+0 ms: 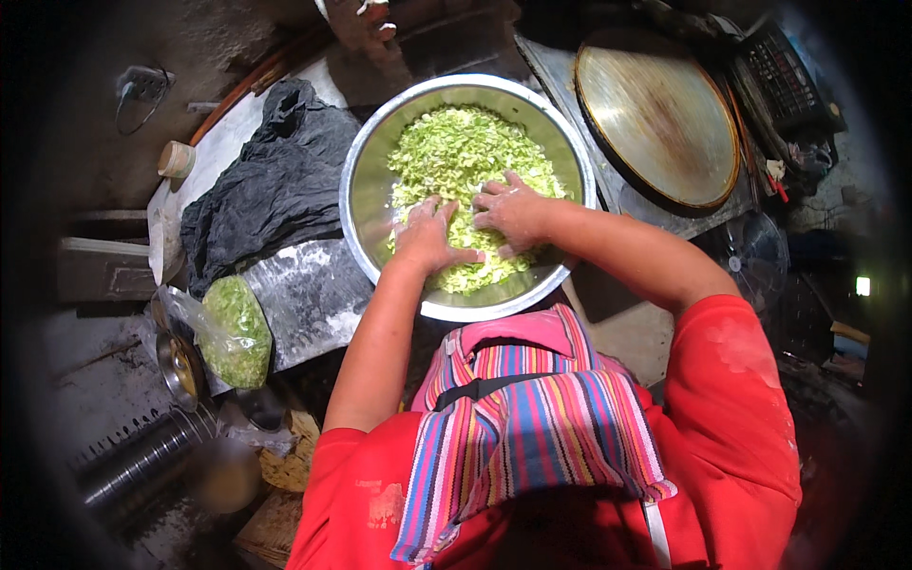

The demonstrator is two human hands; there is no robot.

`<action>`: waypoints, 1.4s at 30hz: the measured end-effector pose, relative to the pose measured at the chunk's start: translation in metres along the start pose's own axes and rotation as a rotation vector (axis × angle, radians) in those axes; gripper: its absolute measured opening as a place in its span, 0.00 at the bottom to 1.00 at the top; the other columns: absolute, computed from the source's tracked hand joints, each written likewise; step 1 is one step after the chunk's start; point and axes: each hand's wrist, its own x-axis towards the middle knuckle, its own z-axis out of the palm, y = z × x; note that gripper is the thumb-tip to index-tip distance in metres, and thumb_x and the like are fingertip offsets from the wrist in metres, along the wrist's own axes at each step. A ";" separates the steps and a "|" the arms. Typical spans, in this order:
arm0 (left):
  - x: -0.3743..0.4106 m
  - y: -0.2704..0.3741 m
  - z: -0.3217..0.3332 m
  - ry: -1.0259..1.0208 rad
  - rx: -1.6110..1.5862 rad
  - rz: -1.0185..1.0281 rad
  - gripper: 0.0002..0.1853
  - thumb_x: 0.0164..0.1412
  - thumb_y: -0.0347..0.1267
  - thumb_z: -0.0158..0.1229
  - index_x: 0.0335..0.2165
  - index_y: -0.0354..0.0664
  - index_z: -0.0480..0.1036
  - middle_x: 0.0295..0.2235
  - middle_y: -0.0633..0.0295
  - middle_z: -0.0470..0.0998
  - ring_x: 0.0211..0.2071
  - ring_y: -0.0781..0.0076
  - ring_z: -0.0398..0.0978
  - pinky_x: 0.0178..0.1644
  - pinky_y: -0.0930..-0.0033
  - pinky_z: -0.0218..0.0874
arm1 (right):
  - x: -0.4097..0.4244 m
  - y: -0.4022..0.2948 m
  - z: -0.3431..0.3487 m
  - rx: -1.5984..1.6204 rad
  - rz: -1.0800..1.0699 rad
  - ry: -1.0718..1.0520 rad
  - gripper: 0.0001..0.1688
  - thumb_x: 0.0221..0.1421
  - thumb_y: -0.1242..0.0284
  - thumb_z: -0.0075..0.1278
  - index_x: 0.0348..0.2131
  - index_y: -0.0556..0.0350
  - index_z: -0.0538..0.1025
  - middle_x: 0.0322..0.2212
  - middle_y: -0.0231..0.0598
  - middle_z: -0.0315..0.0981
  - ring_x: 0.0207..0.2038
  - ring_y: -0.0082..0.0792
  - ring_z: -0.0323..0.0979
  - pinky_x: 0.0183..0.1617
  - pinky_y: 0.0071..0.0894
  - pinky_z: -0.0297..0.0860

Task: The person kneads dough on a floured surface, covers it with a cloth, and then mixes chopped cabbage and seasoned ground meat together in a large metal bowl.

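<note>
Finely chopped pale green vegetable point(463, 153), looking like cabbage, fills the middle of a wide steel bowl point(360, 153). On the near left part of the chopped heap rests my left hand point(434, 239), its fingers spread. My right hand point(513, 214) lies just to the right, fingers apart and pressed into the heap; some fingertips are partly hidden in it. Both hands carry a whitish coating. Neither hand holds an object that I can make out.
Left of the bowl, a crumpled black cloth or plastic sheet point(285, 178) lies on a floury worktop point(306, 292). A clear bag of chopped greens point(239, 331) sits at its near edge. A large round metal griddle point(659, 121) stands to the right, near a fan point(755, 260).
</note>
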 end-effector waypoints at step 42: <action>-0.011 -0.002 0.014 0.032 0.167 0.365 0.17 0.54 0.48 0.54 0.33 0.49 0.78 0.37 0.62 0.75 0.44 0.60 0.68 0.49 0.53 0.56 | 0.100 0.015 -0.018 0.307 0.065 -0.153 0.17 0.47 0.68 0.49 0.40 0.42 0.77 0.35 0.42 0.75 0.38 0.41 0.72 0.43 0.40 0.68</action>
